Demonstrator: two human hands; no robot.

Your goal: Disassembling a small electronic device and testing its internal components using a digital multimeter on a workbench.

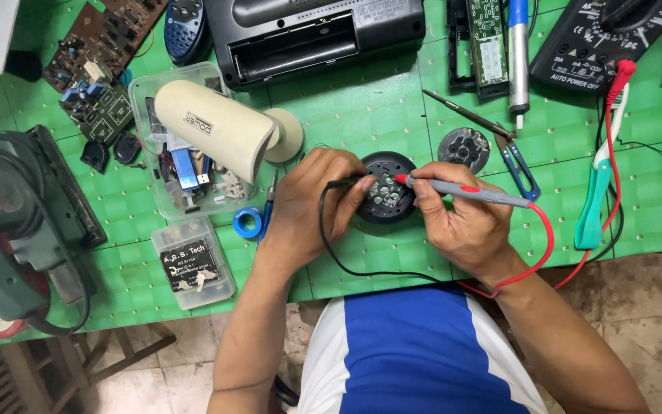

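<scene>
1. Sander [9, 230], green and grey, fills the far left of the frame, its black cord looping at its lower edge.
2. Circuit boards [97, 65] lie at upper left; below them sits a clear tray [141, 90] of small parts with a cream lamp housing [212, 126] lying across it, long axis running from upper left down to the right.
3. Small clear box [193, 261] with a black label rests at lower left centre, just beside a blue tape roll [247, 222].
4. Left hand [312, 203], left of centre, is closed narrowly around a black probe [346, 182], whose tip points right onto the disc; its black lead curls down towards the table edge.
5. Disc [385, 188], black and round with pale contacts on its face, lies flat at the frame's centre, between the two hands and touched by both probe tips. It sits directly right of the left hand and left of the right hand; both are about equally near.
6. Right hand [465, 222] pinches a grey probe [465, 192] with a red tip; its long axis runs nearly level, tip to the left on the disc, red lead trailing off right.
7. Second disc [463, 148] lies just above that hand, with tweezers [469, 115] and blue-handled snips [521, 165] near it.
8. Meter [611, 38] sits at upper right, a teal tool [593, 203] below it.
</scene>
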